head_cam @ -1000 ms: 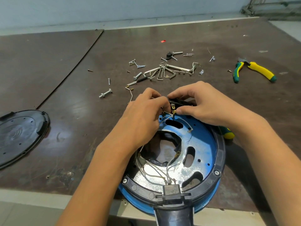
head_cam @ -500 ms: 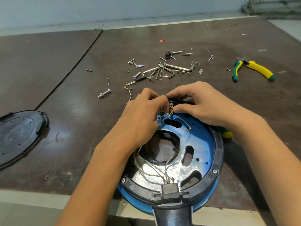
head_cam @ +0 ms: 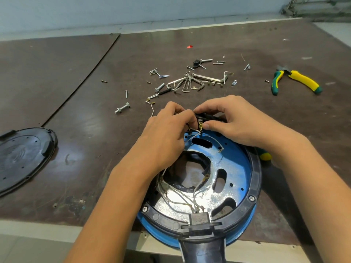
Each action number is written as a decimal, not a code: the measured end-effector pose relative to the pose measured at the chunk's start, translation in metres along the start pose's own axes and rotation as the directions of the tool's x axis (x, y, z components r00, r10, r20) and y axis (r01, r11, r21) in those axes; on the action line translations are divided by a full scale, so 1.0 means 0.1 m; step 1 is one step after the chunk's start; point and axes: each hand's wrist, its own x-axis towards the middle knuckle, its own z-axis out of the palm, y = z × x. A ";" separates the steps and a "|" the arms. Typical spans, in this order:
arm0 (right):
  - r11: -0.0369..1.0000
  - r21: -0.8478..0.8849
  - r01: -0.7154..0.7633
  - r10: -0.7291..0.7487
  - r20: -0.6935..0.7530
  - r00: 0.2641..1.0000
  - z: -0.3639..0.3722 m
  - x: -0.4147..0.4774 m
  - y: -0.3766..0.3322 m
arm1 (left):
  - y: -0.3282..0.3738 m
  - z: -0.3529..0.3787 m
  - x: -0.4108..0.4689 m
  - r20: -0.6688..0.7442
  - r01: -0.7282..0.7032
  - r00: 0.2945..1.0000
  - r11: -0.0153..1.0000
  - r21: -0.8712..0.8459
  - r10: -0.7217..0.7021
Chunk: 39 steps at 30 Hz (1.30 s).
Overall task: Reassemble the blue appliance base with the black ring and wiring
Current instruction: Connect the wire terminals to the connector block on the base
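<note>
The blue appliance base lies upside down at the table's near edge, with the black ring screwed round its rim. White wires run from a black plug socket at the near side across the shiny inner plate. At the far rim, my left hand pinches a white wire with a brass terminal. My right hand grips a small black switch part with brass tabs, thumb pressed beside them. The fingertips of both hands meet there.
A black round cover lies at the left. Several screws, bolts and hex keys are scattered beyond my hands. Yellow-green pliers lie at the far right. A yellow-green tool handle peeks out beside the base under my right wrist.
Both hands stay at the far rim; the fingers have shifted only slightly on the wire and the switch part. The base has not moved.
</note>
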 end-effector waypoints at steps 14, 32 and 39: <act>0.999 0.047 0.019 -0.020 0.010 1.000 -0.01 -0.01 0.03 | -0.01 0.00 0.00 0.002 -0.005 1.000 1.000 0.018 0.005; 0.997 -0.069 0.035 -0.036 -0.016 0.999 0.01 -0.02 -0.07 | -0.02 0.01 0.01 0.000 -0.006 1.000 1.000 -0.023 0.006; 0.996 -0.075 0.039 -0.041 -0.019 0.999 0.01 -0.02 -0.11 | -0.02 0.00 0.01 0.011 0.000 1.000 1.000 -0.025 0.000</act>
